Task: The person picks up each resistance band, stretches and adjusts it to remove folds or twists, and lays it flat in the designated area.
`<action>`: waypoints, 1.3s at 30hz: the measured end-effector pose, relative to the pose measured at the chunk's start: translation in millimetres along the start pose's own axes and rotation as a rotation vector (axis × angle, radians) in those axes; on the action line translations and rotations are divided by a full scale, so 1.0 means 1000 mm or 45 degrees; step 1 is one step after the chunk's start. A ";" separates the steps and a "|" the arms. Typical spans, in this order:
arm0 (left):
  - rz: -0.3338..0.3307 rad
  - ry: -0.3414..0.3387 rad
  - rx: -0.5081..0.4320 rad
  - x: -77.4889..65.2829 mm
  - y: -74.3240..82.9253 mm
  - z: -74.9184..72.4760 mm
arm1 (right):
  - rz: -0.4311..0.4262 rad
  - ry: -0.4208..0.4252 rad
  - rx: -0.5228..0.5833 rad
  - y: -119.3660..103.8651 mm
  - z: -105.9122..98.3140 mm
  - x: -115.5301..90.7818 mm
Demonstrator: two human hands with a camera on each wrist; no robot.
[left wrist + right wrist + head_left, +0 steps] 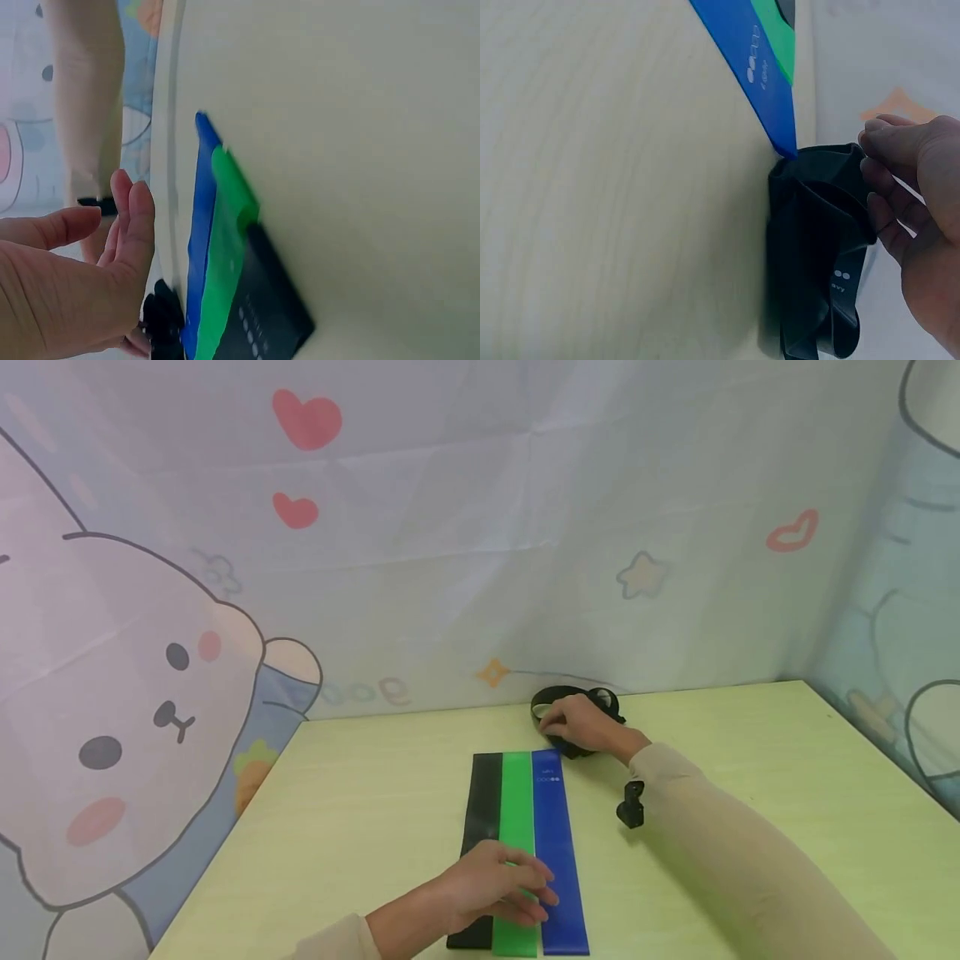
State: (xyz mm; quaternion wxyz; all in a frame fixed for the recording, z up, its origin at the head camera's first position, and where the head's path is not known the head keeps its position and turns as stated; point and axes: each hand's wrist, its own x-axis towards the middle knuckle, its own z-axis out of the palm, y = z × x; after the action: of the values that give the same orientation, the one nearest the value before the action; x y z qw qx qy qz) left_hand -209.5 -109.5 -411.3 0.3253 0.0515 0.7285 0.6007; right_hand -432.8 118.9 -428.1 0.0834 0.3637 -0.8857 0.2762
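Observation:
Three flat resistance bands lie side by side on the table: a black one (482,802), a green one (517,793) and a blue one (553,827) with pale print at its far end. Over their near part hovers my left hand (498,885), fingers loosely bent with nothing in them. Behind the blue band, a second black resistance band (802,247) sits crumpled in loops, pale dots and lettering on one fold. My right hand (588,724) is at this crumpled band, its curled fingertips (877,176) pinching the upper edge.
A pale yellow table (360,810) carries everything. A printed cloth backdrop (450,568) with hearts and a cartoon animal rises along its back edge and continues down both sides. A small black camera (632,806) hangs at my right wrist.

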 end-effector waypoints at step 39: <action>0.354 0.394 -0.028 0.112 0.060 -0.044 | 0.255 0.269 0.086 0.030 -0.057 -0.046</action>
State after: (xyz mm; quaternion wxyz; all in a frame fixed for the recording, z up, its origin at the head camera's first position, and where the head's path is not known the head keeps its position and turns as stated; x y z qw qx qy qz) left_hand -340.1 -78.0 -400.3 0.1240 0.0551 0.7490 0.6485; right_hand -423.3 195.1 -410.0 0.1359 0.2451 -0.8941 0.3494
